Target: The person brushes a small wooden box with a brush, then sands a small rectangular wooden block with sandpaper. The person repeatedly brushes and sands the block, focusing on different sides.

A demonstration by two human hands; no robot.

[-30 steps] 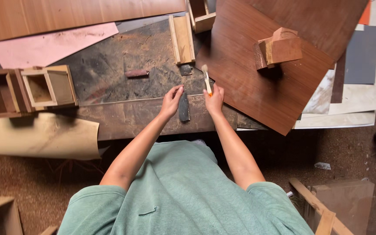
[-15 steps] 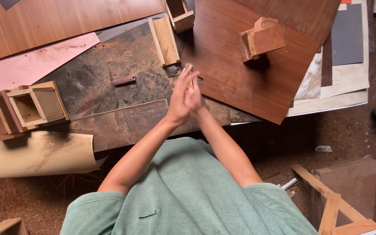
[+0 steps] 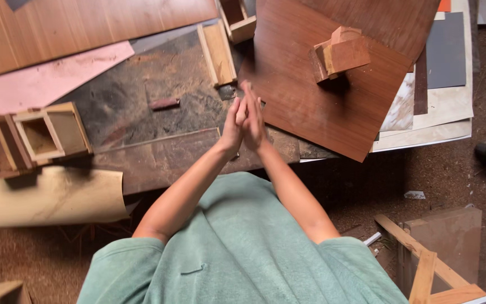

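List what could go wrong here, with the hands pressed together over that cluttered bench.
1. The small wooden block assembly stands on a loose reddish-brown veneer board whose lower corner overhangs the workbench; a nudge might tip the board and drop it.
2. The left hand and right hand are pressed palm to palm; sawdust lies on the bench, so grit between them might scratch.
3. The open wooden box sits near the bench's front edge and might get elbowed off.

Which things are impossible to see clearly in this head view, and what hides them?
- Anything between the palms: left hand and right hand are pressed flat together and cover it.
- Small dark piece on the workbench: half hidden behind the fingers.
- Open wooden box: cut off by the top edge.
- Wooden frame: cut off by the bottom edge.
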